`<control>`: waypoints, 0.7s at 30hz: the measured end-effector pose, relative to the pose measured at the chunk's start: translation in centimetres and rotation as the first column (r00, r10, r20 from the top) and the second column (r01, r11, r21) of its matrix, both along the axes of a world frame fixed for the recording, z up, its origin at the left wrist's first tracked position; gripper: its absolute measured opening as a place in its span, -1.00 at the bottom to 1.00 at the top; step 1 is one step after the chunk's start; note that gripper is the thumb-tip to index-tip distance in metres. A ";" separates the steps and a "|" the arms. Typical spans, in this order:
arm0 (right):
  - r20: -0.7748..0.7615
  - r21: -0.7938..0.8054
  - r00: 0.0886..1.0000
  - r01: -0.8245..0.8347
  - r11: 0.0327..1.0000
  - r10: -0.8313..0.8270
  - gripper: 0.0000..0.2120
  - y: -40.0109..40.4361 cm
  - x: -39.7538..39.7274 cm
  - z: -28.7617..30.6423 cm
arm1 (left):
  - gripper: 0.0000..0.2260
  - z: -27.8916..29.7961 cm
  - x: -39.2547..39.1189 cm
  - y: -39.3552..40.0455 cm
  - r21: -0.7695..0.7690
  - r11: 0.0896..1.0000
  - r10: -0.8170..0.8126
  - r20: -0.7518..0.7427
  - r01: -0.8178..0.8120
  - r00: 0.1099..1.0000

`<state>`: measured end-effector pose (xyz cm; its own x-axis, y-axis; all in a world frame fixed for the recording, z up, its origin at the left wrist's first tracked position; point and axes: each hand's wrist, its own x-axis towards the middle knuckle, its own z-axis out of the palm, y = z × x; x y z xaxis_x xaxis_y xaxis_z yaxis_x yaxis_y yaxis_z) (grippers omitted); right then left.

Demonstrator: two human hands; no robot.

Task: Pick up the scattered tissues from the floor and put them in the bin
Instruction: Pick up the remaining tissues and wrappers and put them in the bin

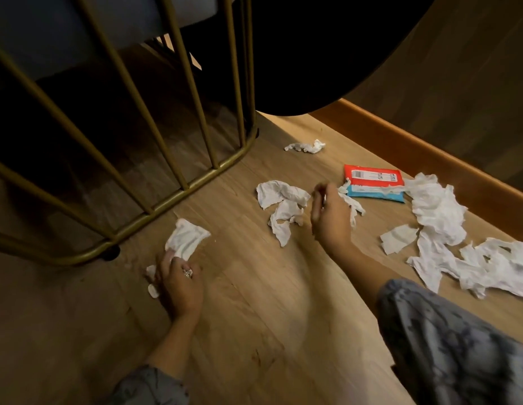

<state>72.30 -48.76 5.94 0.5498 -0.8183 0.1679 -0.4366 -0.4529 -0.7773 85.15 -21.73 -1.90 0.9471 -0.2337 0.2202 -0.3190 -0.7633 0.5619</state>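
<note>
You're over a wooden floor (254,317): crumpled tissues (438,211) lie right of the red-and-blue tissue pack (371,182), more left of it (280,206), one beyond (305,146).

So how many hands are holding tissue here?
2: left hand grips a tissue near the gold frame; right hand holds a strip beside the packet.

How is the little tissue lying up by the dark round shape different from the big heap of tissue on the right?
The little tissue is one small piece twisted into a thin strip; the big heap is many crumpled sheets, overlapping. The little tissue lies alone on bare floor, far from both hands; the heap spreads along the skirting board, near the person's right sleeve. Both are white, crumpled and still on the floor.
</note>
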 end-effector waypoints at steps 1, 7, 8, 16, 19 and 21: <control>0.005 -0.009 1.000 -0.008 1.000 0.009 -0.88 -0.6 1.4 0.1 | -0.84 -0.2 -0.1 -0.1 -0.013 1.000 -0.014 0.020 0.014 1.000; -0.181 0.029 0.979 -0.093 0.995 0.097 -0.83 -2.2 6.5 -2.3 | -0.77 -1.0 1.1 -0.6 -0.070 0.997 -0.035 -0.020 0.034 0.999; -0.211 0.049 0.972 -0.098 0.994 0.106 -0.81 -2.1 6.6 -3.2 | -0.81 -1.3 1.1 -0.4 -0.065 0.995 -0.074 0.011 0.075 0.997; -0.262 -0.119 0.918 -0.337 0.934 0.298 -0.45 2.8 2.7 -7.4 | -0.78 -0.9 0.9 -0.5 -0.096 0.991 -0.092 0.022 0.094 0.996; -0.156 -0.153 0.938 -0.332 0.931 0.309 -0.79 4.3 0.8 -7.3 | -0.88 -0.6 0.7 -0.5 -0.104 0.991 -0.080 0.025 0.082 0.997; -0.163 -0.111 0.944 -0.306 0.945 0.287 -0.90 5.7 -0.8 -7.5 | -0.90 -0.1 0.6 -0.4 -0.101 0.993 -0.058 0.045 0.062 0.997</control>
